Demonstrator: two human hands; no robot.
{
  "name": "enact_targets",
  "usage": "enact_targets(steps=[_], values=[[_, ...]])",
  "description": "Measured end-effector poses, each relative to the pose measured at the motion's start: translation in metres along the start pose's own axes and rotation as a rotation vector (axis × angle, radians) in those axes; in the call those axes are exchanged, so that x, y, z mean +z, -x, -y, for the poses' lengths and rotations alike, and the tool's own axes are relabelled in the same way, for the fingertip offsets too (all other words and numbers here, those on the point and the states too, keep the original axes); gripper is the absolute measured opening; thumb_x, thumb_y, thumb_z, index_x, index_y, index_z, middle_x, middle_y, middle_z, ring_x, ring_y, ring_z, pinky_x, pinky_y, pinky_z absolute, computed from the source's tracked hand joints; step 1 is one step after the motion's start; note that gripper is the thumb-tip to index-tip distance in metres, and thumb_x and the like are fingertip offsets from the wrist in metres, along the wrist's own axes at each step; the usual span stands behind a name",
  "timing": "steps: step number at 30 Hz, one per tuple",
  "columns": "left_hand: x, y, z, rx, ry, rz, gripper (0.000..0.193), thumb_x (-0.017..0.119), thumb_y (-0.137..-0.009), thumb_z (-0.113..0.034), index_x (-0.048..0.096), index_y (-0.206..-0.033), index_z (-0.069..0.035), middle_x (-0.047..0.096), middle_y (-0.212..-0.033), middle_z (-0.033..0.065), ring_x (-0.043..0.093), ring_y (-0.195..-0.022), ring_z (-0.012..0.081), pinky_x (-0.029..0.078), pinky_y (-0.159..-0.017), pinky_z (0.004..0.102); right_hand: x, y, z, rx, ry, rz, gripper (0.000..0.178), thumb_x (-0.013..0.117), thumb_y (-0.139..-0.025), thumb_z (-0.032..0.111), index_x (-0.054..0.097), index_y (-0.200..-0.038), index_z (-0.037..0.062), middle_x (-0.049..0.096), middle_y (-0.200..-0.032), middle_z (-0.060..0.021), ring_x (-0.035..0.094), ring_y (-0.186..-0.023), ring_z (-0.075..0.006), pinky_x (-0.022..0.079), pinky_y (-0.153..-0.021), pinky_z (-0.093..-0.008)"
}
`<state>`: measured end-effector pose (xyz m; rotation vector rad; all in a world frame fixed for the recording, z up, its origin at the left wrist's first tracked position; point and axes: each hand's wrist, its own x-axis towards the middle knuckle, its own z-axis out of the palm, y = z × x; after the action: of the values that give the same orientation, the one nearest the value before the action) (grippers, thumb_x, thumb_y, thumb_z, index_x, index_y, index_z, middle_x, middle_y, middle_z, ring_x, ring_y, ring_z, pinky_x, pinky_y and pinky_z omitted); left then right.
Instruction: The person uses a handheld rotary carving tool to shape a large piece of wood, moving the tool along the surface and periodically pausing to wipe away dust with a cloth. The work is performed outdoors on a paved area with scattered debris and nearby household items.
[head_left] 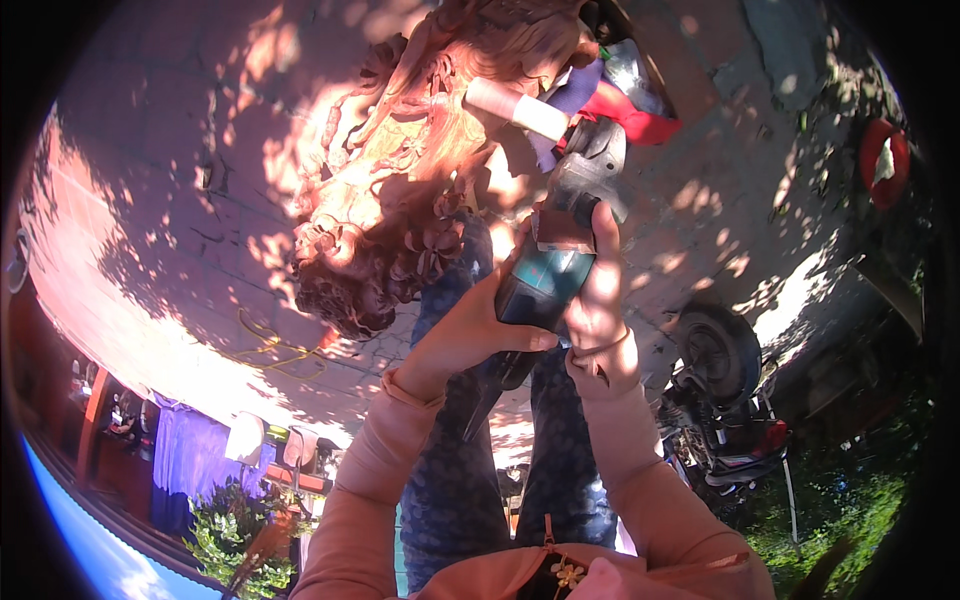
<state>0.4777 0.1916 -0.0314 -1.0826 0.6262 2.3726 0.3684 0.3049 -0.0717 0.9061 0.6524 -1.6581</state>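
With your left hand (pixel 470 330) and right hand (pixel 597 300) both wrapped around the teal-and-grey handheld power sander (pixel 555 235), its sanding roll meets the reddish floral wood carving (pixel 400 190), where sanding looks unfinished.

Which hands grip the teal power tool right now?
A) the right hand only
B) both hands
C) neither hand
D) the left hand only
B: the left hand and right hand both wrap the teal power tool, its head at the carved wooden sculpture.

Long peach-pink sleeves (pixel 640 450), blue patterned trousers (pixel 450 480)
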Motion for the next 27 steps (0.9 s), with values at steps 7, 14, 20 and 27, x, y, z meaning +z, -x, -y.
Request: enact_targets(steps=[7,14,20,27], values=[[-0.001,0.006,-0.025,-0.120,0.159,0.041,0.078,0.082,-0.066,-0.011,0.043,-0.132,0.000,0.059,-0.108,0.0067,0.057,-0.099,0.0135,0.046,-0.087,0.0285,0.040,0.005,0.005,-0.173,0.459,-0.183,0.062,0.050,-0.091,0.057,0.058,-0.113,-0.0006,0.065,-0.100,-0.0144,0.064,-0.088,-0.0250,0.054,-0.077,-0.0374],[0.007,-0.002,0.024,-0.025,0.007,0.069,0.081,0.083,-0.066,-0.015,0.041,-0.132,0.004,0.058,-0.112,0.0088,0.055,-0.103,0.0139,0.043,-0.092,0.0296,-0.013,0.020,-0.002,-0.116,0.075,-0.023,0.066,0.057,-0.087,0.056,0.050,-0.122,0.0002,0.064,-0.095,-0.0161,0.064,-0.087,-0.0248,0.055,-0.078,-0.0358],[0.002,0.004,0.018,-0.010,-0.094,0.021,0.083,0.084,-0.065,-0.016,0.040,-0.132,0.004,0.059,-0.110,0.0087,0.056,-0.099,0.0142,0.045,-0.088,0.0291,-0.018,0.016,-0.011,-0.130,0.095,0.037,0.066,0.051,-0.089,0.060,0.052,-0.119,0.0005,0.062,-0.097,-0.0152,0.062,-0.089,-0.0253,0.053,-0.077,-0.0365],[-0.012,0.004,0.006,-0.014,-0.261,-0.082,0.084,0.084,-0.065,-0.020,0.040,-0.133,0.003,0.059,-0.110,0.0085,0.056,-0.100,0.0140,0.046,-0.087,0.0297,-0.027,-0.012,-0.030,-0.069,-0.084,0.118,0.070,0.051,-0.088,0.063,0.051,-0.120,0.0006,0.061,-0.098,-0.0149,0.062,-0.089,-0.0246,0.052,-0.080,-0.0371]])
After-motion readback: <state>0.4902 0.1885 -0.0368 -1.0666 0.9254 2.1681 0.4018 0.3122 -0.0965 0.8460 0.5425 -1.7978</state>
